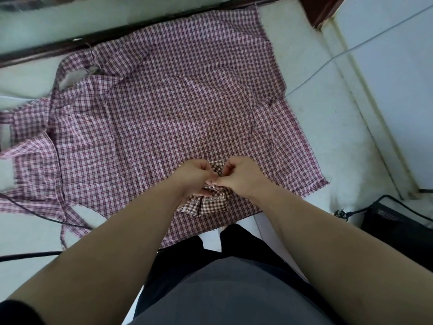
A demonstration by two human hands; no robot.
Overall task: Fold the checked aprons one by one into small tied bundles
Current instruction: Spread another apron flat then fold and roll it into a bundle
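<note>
A small folded bundle of brown-and-white checked apron (212, 204) lies near me on top of a large pink-and-maroon checked apron (164, 109) spread flat on the pale floor. My left hand (194, 175) and my right hand (239, 177) meet over the bundle's top, fingers curled, each pinching a piece of its strap or cloth at the middle. The exact strap ends are hidden between my fingers. The big apron's straps (68, 214) trail off to the left.
A dark cable (28, 255) runs across the floor at the left. A thin white wire (328, 62) crosses the floor at the right. A black box (398, 231) with cables sits at the right. A dark wooden frame (70, 43) borders the far side.
</note>
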